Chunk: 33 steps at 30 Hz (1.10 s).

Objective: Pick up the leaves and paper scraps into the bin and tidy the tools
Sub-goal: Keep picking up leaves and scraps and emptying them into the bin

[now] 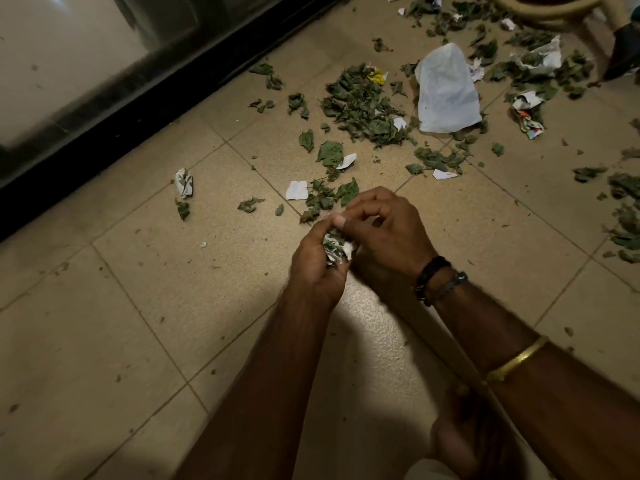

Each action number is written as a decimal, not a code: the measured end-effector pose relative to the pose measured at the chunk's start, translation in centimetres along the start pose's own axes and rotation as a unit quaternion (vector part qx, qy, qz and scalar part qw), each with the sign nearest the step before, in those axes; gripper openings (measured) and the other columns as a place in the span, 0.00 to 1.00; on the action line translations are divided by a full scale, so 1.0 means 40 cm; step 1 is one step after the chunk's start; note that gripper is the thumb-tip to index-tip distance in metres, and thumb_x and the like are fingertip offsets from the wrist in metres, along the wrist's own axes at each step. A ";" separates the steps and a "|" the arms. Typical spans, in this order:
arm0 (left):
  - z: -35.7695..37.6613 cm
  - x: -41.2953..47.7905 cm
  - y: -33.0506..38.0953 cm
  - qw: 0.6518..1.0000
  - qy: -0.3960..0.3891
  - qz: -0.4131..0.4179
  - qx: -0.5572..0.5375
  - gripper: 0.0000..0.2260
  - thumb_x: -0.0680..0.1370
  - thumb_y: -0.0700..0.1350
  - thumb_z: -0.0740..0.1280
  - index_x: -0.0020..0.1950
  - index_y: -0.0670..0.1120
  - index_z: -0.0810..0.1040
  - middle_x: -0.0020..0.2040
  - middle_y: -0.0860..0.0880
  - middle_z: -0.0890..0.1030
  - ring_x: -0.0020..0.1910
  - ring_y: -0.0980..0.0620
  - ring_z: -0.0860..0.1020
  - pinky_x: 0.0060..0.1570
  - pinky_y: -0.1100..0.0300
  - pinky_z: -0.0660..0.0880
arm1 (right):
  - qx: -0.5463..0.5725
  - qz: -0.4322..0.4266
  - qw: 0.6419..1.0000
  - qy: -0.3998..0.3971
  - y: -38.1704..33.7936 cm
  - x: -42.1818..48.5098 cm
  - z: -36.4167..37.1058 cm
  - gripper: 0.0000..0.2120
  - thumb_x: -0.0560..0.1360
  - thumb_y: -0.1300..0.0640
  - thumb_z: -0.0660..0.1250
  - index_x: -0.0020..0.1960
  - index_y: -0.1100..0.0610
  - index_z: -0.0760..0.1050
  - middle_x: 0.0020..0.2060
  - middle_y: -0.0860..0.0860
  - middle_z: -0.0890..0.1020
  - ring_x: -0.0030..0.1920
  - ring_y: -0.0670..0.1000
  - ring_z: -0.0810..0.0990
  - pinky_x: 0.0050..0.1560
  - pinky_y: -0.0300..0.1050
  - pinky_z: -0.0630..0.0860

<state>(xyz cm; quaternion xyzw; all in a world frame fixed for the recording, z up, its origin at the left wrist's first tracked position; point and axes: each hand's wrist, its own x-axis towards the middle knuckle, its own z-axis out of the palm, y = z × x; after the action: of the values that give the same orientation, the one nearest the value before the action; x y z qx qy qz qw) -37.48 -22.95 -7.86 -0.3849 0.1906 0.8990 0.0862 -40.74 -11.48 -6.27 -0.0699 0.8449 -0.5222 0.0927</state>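
Note:
My left hand (317, 268) grips a wad of green leaves and white paper scraps (335, 249) low over the tiled floor. My right hand (384, 233) sits close against it, thumb and fingertips pinching at the top of the same wad. Just beyond the hands lie a few leaves (329, 199) and a white paper scrap (296, 190). A large heap of dried leaves (363, 109) spreads farther back, beside a white plastic bag (445, 90). More leaves and crumpled papers (528, 110) are scattered to the right. No bin shows in view.
A black door threshold (138, 109) runs diagonally along the left. A crumpled paper ball (183, 182) lies near it. Cream furniture legs (554, 12) and a dark pointed object (623, 53) stand at the top right. Beige tiles (121, 341) stretch to the lower left.

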 end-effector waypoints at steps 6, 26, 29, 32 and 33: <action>-0.027 -0.020 0.069 0.998 0.050 0.021 -0.040 0.02 0.78 0.35 0.68 0.49 0.38 0.80 0.40 0.44 0.81 0.36 0.50 0.81 0.38 0.57 0.82 | -0.187 0.105 0.974 0.072 0.066 0.117 0.001 0.22 0.79 0.50 0.66 0.71 0.56 0.74 0.68 0.57 0.76 0.68 0.56 0.73 0.70 0.52 0.70; -0.068 -0.032 0.144 0.995 0.045 0.060 -0.072 0.01 0.77 0.36 0.69 0.47 0.39 0.78 0.40 0.45 0.80 0.37 0.51 0.81 0.40 0.56 0.83 | -0.297 -0.129 0.946 -0.019 0.091 0.107 0.111 0.21 0.77 0.42 0.60 0.63 0.50 0.79 0.63 0.50 0.80 0.64 0.52 0.74 0.68 0.55 0.68; -0.072 -0.033 0.139 0.994 0.048 0.061 -0.077 0.01 0.77 0.36 0.69 0.48 0.39 0.78 0.41 0.44 0.79 0.39 0.50 0.80 0.43 0.56 0.83 | -0.277 -0.021 0.959 0.058 0.094 0.096 0.079 0.25 0.78 0.41 0.58 0.70 0.52 0.74 0.71 0.56 0.73 0.72 0.57 0.68 0.73 0.56 0.63; -0.074 -0.036 0.138 0.994 0.050 0.062 -0.077 0.03 0.77 0.36 0.69 0.50 0.39 0.78 0.42 0.44 0.79 0.39 0.49 0.81 0.44 0.55 0.83 | -0.285 0.064 0.956 -0.022 0.090 0.064 0.109 0.32 0.82 0.40 0.55 0.80 0.55 0.56 0.79 0.61 0.55 0.80 0.61 0.50 0.78 0.57 0.50; -0.075 -0.036 0.139 0.994 0.051 0.063 -0.075 0.03 0.77 0.36 0.69 0.50 0.39 0.78 0.43 0.43 0.80 0.39 0.49 0.81 0.43 0.55 0.83 | -0.287 0.050 0.955 -0.055 0.087 0.054 0.124 0.33 0.83 0.40 0.53 0.81 0.55 0.52 0.80 0.60 0.52 0.80 0.60 0.47 0.78 0.56 0.47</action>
<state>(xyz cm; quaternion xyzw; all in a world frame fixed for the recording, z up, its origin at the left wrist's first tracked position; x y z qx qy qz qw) -36.19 -29.28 -7.17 -0.4230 0.1508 0.8934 -0.0097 -41.78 -14.72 -11.74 -0.0799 0.9552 -0.2480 0.1406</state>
